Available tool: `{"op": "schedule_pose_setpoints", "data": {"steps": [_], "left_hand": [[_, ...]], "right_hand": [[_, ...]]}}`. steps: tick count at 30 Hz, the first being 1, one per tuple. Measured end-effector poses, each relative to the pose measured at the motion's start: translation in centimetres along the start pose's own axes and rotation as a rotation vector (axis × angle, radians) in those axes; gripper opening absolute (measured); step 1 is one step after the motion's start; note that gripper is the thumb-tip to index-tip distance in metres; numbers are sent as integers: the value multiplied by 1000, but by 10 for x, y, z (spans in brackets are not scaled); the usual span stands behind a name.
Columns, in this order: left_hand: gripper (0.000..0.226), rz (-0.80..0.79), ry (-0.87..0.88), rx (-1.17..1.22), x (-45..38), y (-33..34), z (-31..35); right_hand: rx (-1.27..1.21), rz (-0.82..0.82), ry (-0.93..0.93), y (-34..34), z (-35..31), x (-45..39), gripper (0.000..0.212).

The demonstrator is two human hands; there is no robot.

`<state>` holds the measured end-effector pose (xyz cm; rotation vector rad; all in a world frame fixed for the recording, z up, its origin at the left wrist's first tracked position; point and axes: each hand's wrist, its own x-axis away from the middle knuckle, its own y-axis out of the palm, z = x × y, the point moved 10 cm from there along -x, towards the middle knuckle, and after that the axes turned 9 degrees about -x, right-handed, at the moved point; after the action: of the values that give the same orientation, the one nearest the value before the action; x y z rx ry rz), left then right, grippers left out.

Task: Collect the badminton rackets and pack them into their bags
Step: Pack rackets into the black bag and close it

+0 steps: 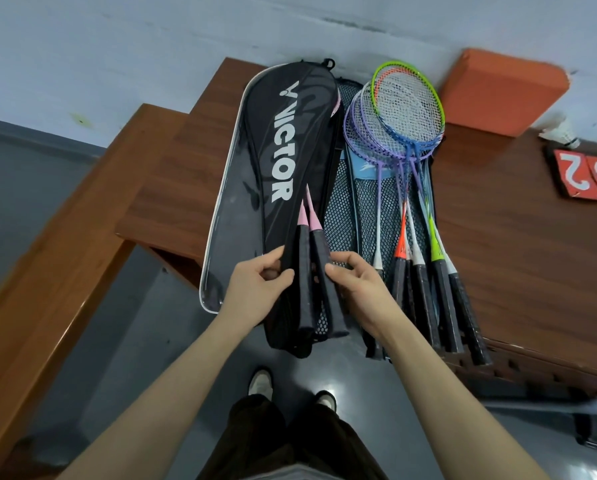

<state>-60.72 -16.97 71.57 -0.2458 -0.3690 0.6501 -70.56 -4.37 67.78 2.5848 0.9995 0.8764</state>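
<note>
Fingers (273, 263) of left hand (255, 289) curled, pinching the edge of the black racket bag (283, 161) right beside two black-gripped handles; right hand (356, 289) with thumb and fingers bent, pinching at the other side of those same handles. Two pink rackets (312, 244) mostly tucked inside that bag, only pink shafts and grips poking out toward the table edge. Just beside it on the right, a pile of loose rackets (408, 140) in purple, blue, green and orange, heads fanned near the wall, handles hanging over the edge, lying on a mesh bag (342, 202). All on a brown wooden table (515, 220). Further right, an orange block (501, 91), a white shuttlecock (560, 131) and red number cards (591, 174). Down below, shoes (260, 384) on grey floor.
</note>
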Motion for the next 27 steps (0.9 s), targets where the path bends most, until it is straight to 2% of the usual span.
{"op": "schedule_pose_setpoints", "data": {"steps": [3,6,10,14,18,22,24,27], "left_hand": [[42,-10,-12,140,-1,-4,11],[40,-17,-21,224,-4,-5,18],[38,-19,-46,271,-5,1,18],[37,-7,-78,325,-4,1,17],[34,-36,-76,325,-6,1,24],[40,59,-70,307,-5,-12,23],[40,91,-54,336,-5,-17,27],[32,139,-17,333,-8,-22,34]], "right_hand": [[131,12,-81,-1,-11,3,29],[170,-22,-43,-2,-10,5,33],[-138,-170,136,9,1,14,38],[-290,-175,117,14,-5,16,38],[-112,-97,70,19,-10,7,31],[23,-51,-20,22,-19,1,30],[-33,-147,-49,27,-21,9,35],[-71,-356,-45,32,-23,28,58]]}}
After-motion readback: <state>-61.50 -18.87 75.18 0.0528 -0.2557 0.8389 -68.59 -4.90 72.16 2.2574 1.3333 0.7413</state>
